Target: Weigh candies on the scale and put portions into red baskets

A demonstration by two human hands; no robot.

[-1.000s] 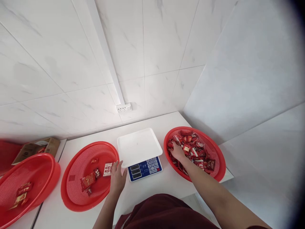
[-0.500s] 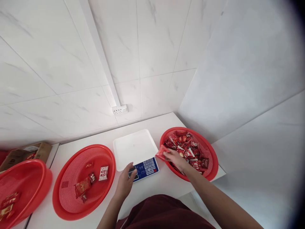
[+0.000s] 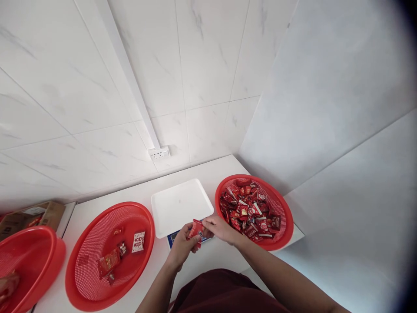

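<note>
A small red snack packet (image 3: pixel 196 229) is held up between both hands, over the front of the weighing scale. My left hand (image 3: pixel 182 247) grips it from the left, thumb across its face. The fingers of my right hand (image 3: pixel 219 228) are pinched at the packet's upper right edge. Under the hands, the scale's blue keypad panel (image 3: pixel 171 240) is mostly covered; its white pan (image 3: pixel 180 204) holds nothing. To the right, a red basket (image 3: pixel 289 217) is full of red-wrapped packets. Another red basket (image 3: pixel 130 267) on the left contains several packets, one of them white.
A third red basket (image 3: pixel 44 265) stands at the far left with a few packets inside. Behind it is an open cardboard box (image 3: pixel 54 216). A tiled wall rises behind the white table (image 3: pixel 224 167), with a socket (image 3: pixel 159 153) low on it.
My right hand has brought the red packet leftward from the right basket's edge. My left hand has lifted off the scale panel and closed on the packet.
</note>
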